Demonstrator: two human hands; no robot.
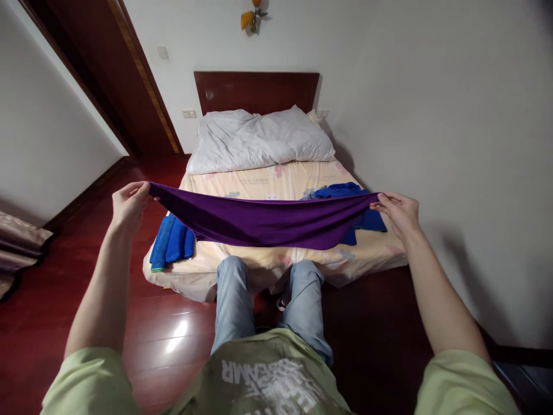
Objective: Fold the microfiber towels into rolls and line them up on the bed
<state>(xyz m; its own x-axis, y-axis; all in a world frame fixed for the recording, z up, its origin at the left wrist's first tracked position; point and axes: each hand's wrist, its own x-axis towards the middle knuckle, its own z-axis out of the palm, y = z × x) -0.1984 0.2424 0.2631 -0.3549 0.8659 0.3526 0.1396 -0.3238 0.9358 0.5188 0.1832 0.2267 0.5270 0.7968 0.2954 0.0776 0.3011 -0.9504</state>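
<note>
A purple cloth (263,222) is stretched wide in the air above the bed's near end, its lower edge hanging loose. My left hand (129,203) pinches its upper left corner, and my right hand (398,212) pinches the upper right corner. Behind the cloth's left side, folded or rolled blue cloths (171,241) lie at the bed's left edge. On the right, a loose heap of blue cloths (341,190) rests on the sheet, partly hidden by the purple cloth.
The bed (242,180) has a pale patterned sheet, with a white quilt (263,138) bunched against the dark headboard (259,92). A wall (453,144) runs along the right. A wooden door (108,75) and a curtain (19,248) are on the left, above a red floor (99,248).
</note>
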